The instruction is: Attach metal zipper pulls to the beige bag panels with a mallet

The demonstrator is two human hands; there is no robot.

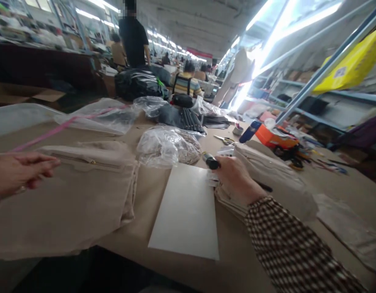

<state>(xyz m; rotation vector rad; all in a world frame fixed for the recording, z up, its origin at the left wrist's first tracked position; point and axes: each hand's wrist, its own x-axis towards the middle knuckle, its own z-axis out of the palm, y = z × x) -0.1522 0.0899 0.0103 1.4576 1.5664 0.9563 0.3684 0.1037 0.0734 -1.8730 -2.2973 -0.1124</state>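
Note:
My right hand [235, 177], below a checked sleeve, is closed around a black tool with a yellowish tip [210, 160]. What kind of tool it is cannot be made out. The hand is above a white board [188, 215] and the near end of a stack of beige fabric bags [273, 179]. At the left edge, my left hand [23, 173] hovers with fingers loosely stretched and nothing visible in them. Under it lies another pile of beige bags [68, 203], the top one with a zip [93, 162].
A clear plastic bundle [168, 146] sits beyond the board, with black strips [182, 118] behind. Scissors [224, 140], a blue object [250, 131] and an orange box [276, 138] stand to the right. Several people work farther back, one standing in black [134, 36].

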